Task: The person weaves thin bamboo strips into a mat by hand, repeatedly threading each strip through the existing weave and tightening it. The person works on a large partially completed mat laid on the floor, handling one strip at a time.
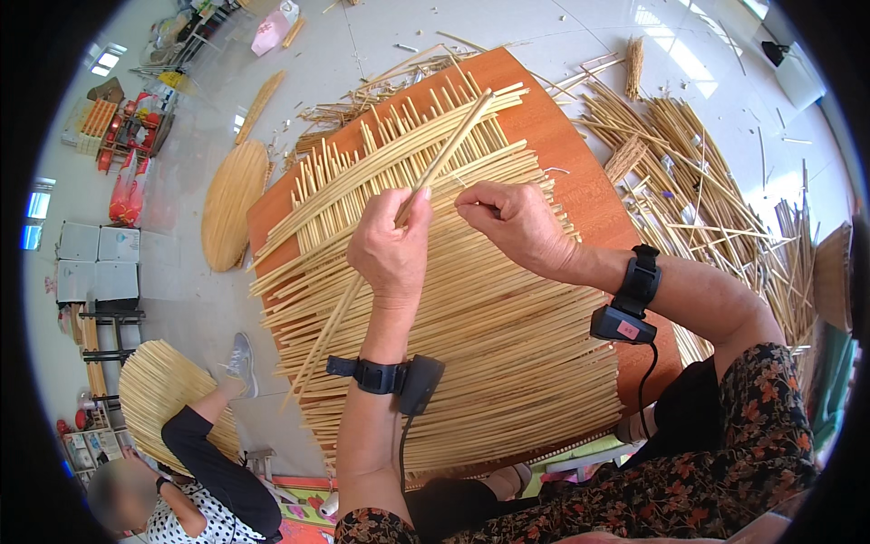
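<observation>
Left hand clenched stalks over the mat, apparently readying them.
Right hand curled, its hold unclear; steadiness seemed needed next.

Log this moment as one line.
left hand: gripping pale stalks | right hand: curled, grip unclear | below: stalk mat on brown board
</observation>
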{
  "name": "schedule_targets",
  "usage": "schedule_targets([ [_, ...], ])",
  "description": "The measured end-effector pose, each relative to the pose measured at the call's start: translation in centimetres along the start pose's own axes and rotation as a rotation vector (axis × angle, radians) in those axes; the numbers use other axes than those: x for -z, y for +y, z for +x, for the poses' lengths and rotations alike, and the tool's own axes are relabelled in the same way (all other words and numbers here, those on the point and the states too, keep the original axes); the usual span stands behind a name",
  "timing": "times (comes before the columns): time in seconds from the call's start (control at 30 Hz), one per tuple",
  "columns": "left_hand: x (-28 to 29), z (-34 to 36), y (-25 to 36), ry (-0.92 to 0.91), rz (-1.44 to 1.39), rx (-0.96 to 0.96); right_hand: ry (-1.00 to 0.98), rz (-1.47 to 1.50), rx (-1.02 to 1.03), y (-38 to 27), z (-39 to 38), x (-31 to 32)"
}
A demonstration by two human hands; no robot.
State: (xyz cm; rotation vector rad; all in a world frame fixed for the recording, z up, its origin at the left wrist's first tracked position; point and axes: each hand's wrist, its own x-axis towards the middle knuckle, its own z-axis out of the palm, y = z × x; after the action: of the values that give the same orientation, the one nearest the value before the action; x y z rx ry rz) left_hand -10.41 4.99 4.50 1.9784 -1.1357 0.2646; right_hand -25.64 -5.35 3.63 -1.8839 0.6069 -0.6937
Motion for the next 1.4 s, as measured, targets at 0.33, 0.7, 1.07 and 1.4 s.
schedule_targets([
  [0.33,-0.2,-0.1,-0.3,0.013,-0.007,-0.006,-0.017,0.003,-0.022,0.1,0.0,0.0],
  [0.7,-0.3,-0.2,-0.1,0.003,-0.028,0.018,-0.015,0.011,-0.035,-0.1,-0.1,0.1],
  [1.07,-0.5,-0.4,-0.6,0.028,0.073,-0.142,-0.024,-0.037,-0.006,0.0,0.2,0.3],
  [1.4,-0.2,-0.9,0.8,-0.055,0.152,-0.124,-0.085,0.004,-0.132,0.2,0.6,1.0],
])
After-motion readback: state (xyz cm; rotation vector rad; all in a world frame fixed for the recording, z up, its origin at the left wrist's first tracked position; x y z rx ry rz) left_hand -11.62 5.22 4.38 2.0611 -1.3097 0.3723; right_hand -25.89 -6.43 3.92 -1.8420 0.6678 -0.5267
